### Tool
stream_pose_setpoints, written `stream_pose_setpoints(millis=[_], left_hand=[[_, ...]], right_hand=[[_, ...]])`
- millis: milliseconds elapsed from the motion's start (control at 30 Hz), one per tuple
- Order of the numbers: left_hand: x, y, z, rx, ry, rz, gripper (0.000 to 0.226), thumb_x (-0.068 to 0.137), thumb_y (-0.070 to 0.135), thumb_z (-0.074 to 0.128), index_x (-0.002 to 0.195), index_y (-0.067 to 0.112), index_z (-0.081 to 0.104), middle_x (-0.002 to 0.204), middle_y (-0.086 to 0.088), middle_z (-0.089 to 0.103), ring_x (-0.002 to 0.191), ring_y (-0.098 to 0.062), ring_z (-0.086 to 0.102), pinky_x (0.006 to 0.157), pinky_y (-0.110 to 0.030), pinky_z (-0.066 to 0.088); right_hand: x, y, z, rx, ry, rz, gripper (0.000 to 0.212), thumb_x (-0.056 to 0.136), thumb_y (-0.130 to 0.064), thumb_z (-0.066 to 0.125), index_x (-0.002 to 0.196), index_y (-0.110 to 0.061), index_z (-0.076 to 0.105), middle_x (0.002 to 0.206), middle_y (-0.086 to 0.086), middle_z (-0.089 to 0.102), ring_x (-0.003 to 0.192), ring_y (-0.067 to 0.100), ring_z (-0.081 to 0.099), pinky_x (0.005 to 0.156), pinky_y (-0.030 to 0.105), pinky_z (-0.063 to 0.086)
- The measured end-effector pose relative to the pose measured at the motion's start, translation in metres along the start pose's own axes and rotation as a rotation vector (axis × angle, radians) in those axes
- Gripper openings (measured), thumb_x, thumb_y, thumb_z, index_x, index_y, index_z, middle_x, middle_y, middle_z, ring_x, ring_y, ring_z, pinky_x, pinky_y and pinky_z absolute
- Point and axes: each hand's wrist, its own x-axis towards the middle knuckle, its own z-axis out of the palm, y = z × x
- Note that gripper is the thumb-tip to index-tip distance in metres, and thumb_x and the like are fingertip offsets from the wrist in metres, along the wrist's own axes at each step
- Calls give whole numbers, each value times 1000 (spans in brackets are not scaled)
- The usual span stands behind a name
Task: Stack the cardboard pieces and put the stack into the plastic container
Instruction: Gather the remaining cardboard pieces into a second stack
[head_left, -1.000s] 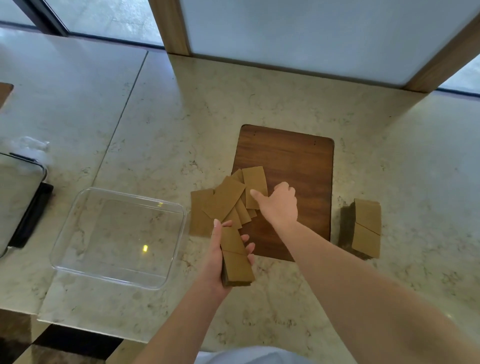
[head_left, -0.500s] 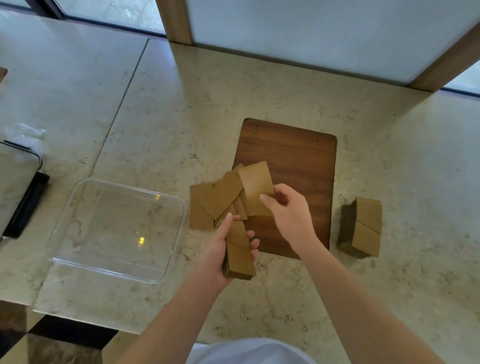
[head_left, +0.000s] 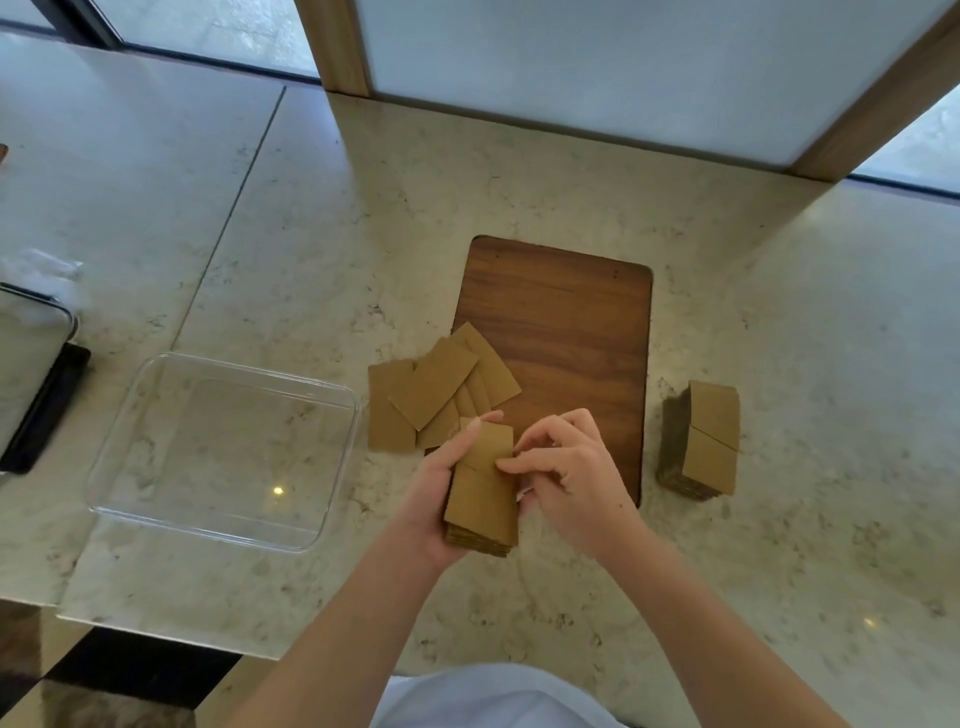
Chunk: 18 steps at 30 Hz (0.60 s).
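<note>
A small stack of brown cardboard pieces (head_left: 483, 499) rests in my left hand (head_left: 434, 499), which grips it from the left side above the counter. My right hand (head_left: 566, 470) presses a cardboard piece onto the top of that stack with thumb and fingertips. Several loose cardboard pieces (head_left: 434, 387) lie fanned out at the left edge of the wooden board (head_left: 571, 332). The clear plastic container (head_left: 322, 395) stands empty to the left of the hands. Another stack of cardboard pieces (head_left: 709, 439) stands on the counter right of the board.
The marble counter (head_left: 311, 218) ends in a front edge near my body. At the far left sit a dark tray-like object (head_left: 44, 400) and crumpled clear plastic (head_left: 39, 270). A wall and window frames run along the back.
My right hand picked one piece off the loose pile and brought it back onto the stack in my left hand. The loose pile is one piece thinner.
</note>
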Motion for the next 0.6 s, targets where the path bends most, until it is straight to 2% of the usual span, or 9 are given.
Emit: stream_pose_setpoints(millis=[67, 133, 167, 267, 367, 467, 600], left_hand=[[3, 1, -6, 3, -21, -10, 43, 94, 21, 69, 136, 21, 59, 108, -21, 68, 78, -33, 66, 64, -42, 59], [5, 3, -13, -23, -26, -6, 50, 86, 9, 73, 132, 25, 63, 105, -19, 66, 79, -29, 65, 65, -40, 58], [5, 4, -16, -35, -15, 10, 50, 83, 5, 74, 128, 26, 66, 102, -18, 66, 78, -26, 64, 65, -38, 57], [4, 10, -23, -55, 26, 70, 41, 78, 2, 74, 113, 24, 69, 97, -16, 65, 75, -25, 62, 64, -37, 55], [2, 15, -30, -88, 38, 79, 40, 78, 15, 82, 114, 22, 67, 100, -17, 66, 78, -26, 64, 66, -40, 57], [1, 21, -36, -115, 47, 56, 43, 80, 24, 82, 120, 20, 66, 101, -17, 67, 80, -27, 65, 69, -41, 58], [1, 23, -42, -131, 116, 52, 39, 86, 21, 80, 122, 21, 67, 100, -17, 66, 80, -27, 66, 68, -40, 57]], right_hand=[[7, -3, -3, 72, -83, 95, 45, 91, 5, 60, 91, -34, 81, 100, -21, 64, 106, 11, 46, 90, 31, 47], [22, -7, -5, 127, -80, 204, 48, 99, -1, 53, 95, -46, 72, 102, -24, 64, 107, 8, 51, 90, 27, 47], [33, -6, -4, 137, -52, 250, 43, 100, -5, 53, 99, -46, 68, 103, -24, 64, 105, 6, 55, 90, 27, 50], [70, 1, 6, 26, -29, 321, 24, 98, -16, 61, 117, -30, 65, 111, -12, 63, 106, 8, 58, 94, 33, 53], [111, -4, 27, -116, -150, 323, 42, 93, -37, 68, 132, -25, 57, 130, -1, 55, 123, 20, 45, 101, 34, 42], [144, -14, 52, -342, -205, 344, 68, 82, -61, 69, 135, -22, 54, 135, 4, 50, 128, 28, 40, 105, 47, 36], [156, -15, 73, -528, -222, 384, 79, 73, -66, 75, 131, -17, 52, 130, 7, 50, 123, 30, 43, 102, 49, 35]])
